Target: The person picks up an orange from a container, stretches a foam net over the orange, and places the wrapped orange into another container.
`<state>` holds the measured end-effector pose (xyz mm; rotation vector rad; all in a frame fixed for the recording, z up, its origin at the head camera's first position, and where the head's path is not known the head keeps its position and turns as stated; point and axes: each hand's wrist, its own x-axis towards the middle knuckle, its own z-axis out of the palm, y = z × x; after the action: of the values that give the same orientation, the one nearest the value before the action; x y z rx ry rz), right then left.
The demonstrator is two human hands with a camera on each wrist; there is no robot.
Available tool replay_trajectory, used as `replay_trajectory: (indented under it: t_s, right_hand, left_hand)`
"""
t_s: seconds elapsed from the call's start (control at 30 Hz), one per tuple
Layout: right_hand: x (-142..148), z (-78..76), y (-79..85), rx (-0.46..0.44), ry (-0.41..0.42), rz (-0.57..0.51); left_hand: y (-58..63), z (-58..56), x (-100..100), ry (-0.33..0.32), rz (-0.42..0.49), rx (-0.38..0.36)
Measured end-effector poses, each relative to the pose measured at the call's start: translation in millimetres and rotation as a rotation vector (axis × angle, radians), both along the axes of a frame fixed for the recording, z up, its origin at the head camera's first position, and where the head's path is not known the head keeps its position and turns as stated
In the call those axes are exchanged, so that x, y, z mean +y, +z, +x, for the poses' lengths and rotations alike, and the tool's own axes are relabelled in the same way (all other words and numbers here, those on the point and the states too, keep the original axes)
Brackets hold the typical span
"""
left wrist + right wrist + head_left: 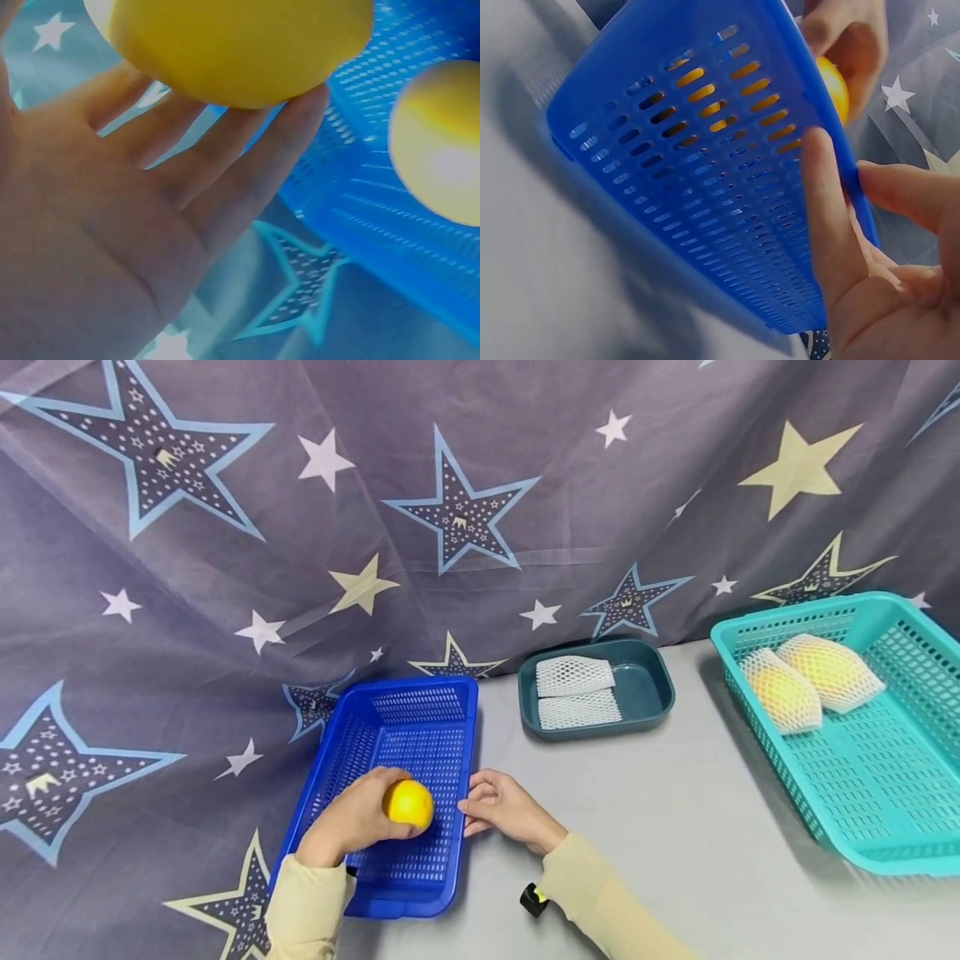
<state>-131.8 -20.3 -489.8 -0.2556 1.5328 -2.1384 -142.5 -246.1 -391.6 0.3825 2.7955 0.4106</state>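
My left hand [363, 814] grips a smooth, round yellow fruit [408, 804] over the blue basket [463, 752], fingers on its far side and thumb at the near side. The left wrist view shows the fingertips under the held fruit [240, 52] and a second yellow fruit [442, 142] inside the basket. That second one is hidden behind my left hand and arm in the head view. With thumb and fingers, my right hand [506, 810] pinches the basket's right rim; in the right wrist view yellow shows through the slots of the wall [682, 150].
Right of the basket, a dark teal tray [645, 727] holds two white foam net sleeves [577, 693]. At far right stands a turquoise basket [892, 793] with two yellowish fruits [828, 672] in foam nets. A star-patterned cloth [525, 593] hangs behind the grey tabletop [622, 827].
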Motion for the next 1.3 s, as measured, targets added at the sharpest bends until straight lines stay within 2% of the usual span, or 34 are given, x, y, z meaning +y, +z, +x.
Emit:
replay_trajectory:
  t_s: [0.23,0.43,0.57,0.77,0.9,1.0,1.13,1.3]
  right_hand:
    - [1.7,0.8,4.0,0.005,-0.013,0.018]
    - [8.0,-0.5,9.6,0.042,-0.032,0.069]
    - [15.4,-3.3,16.9,0.097,-0.069,0.127]
    - [28.3,-5.8,29.3,0.147,-0.009,0.112]
    - [32.8,-3.5,33.3,0.197,0.015,0.177]
    - [35.2,-1.0,35.2,0.234,0.005,0.239]
    - [39.2,2.1,35.3,0.235,-0.023,0.253]
    - [46.0,4.0,33.2,0.244,-0.062,0.215]
  left_hand:
    - [19.3,10.2,17.8,-0.005,-0.053,0.125]
    - [27.5,18.3,30.5,-0.028,-0.015,0.246]
    - [31.2,24.5,41.0,-0.048,0.003,0.29]
    - [28.5,31.2,59.0,-0.1,0.06,0.313]
    - [23.7,34.1,72.1,-0.118,0.063,0.333]
    - [20.0,36.4,80.6,-0.124,0.059,0.354]
    - [16.0,38.8,89.6,-0.126,0.074,0.378]
    - [11.9,40.2,95.4,-0.097,0.176,0.382]
